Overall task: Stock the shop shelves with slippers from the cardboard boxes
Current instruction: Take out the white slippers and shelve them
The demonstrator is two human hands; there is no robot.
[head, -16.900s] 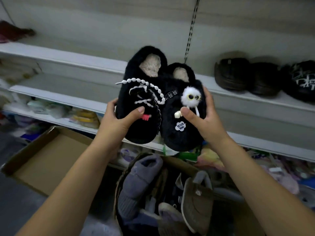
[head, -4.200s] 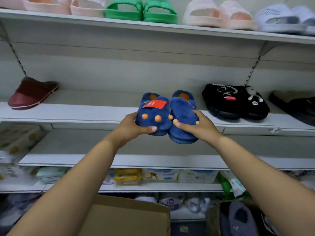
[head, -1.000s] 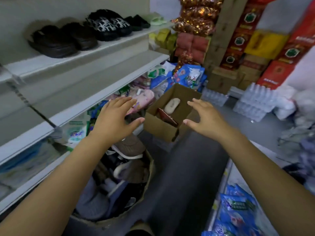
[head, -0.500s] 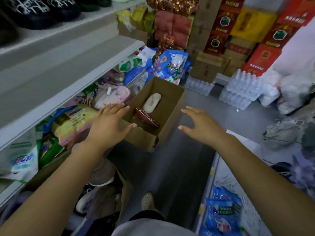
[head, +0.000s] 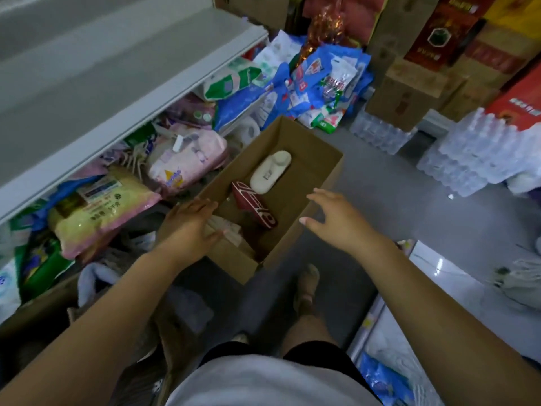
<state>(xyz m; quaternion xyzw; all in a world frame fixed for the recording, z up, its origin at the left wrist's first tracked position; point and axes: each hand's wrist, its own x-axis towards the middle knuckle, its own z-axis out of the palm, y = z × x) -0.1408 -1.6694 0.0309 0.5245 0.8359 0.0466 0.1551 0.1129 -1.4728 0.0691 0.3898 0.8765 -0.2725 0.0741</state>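
Both hands are empty and held palm down with the fingers apart, gripping nothing. The left hand [head: 190, 227] has straight fingers and lies over the near left corner of the open cardboard box [head: 313, 159]; whether it touches the rim cannot be told. The right hand [head: 336, 218], at 3 o'clock from the left, hovers over the box's right wall with fingers spread and slightly bent. Both forearms reach forward from the bottom edge. Inside the box, between the hands, a red slipper [head: 254, 205] lies tilted, and a cream slipper [head: 270, 171] lies sole up just beside it at 1 o'clock. At 9 o'clock from the box a grey shelf [head: 117, 83] juts over packets of goods [head: 99, 212]. Packs of water bottles [head: 483, 153] stand on the floor at 3 o'clock.
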